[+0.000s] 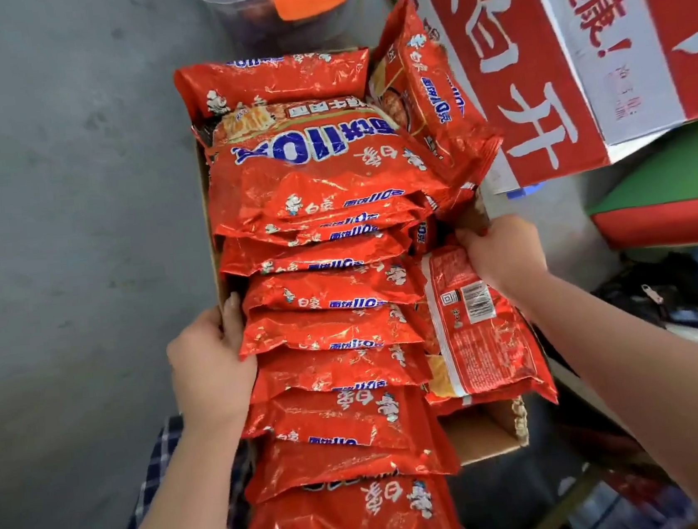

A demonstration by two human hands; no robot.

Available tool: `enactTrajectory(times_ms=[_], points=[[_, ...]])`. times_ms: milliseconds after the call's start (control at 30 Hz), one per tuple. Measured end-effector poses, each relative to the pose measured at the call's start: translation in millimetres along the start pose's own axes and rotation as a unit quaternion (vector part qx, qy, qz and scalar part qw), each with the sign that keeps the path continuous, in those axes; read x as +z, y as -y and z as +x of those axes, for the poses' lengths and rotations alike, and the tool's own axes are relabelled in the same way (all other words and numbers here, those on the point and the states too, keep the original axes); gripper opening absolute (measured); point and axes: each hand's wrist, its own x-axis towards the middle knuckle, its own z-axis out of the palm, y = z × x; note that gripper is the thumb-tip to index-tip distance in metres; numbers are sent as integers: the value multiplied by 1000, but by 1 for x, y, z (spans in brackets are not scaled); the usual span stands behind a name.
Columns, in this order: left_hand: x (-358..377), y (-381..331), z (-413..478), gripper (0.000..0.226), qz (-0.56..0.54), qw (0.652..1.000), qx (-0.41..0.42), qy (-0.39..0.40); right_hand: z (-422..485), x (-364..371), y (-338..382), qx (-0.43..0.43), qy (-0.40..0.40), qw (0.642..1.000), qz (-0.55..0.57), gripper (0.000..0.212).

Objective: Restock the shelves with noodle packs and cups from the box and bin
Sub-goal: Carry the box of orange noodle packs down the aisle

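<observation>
Currently both hands clamp the cardboard box (483, 431) by its sides, left hand (209, 367) and right hand (502, 253) well apart. Noodle packs (328, 327) overfill it above the floor; any tilt likely spills the loose pack (423, 95) at the far right.

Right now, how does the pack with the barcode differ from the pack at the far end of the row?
The barcode pack shows its back, with barcode and small print; the far pack shows its front. The barcode pack lies beside the row, lengthwise, under the right hand; the far pack lies crosswise, with no hand on it. Both are red foil noodle packs in the box.
</observation>
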Motion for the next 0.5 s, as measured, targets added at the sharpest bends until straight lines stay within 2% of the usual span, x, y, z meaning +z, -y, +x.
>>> enactTrajectory(times_ms=[233,400,500], points=[[-121,-24,-45,51,-20,999,-11,34,-109,-64,40,12,15,1000,-11,42],[-259,-57,-73,56,-27,999,4,33,-212,-144,116,-12,11,999,-32,46],[-358,-78,-89,53,-14,999,25,27,-284,-194,174,-46,11,998,-38,39]])
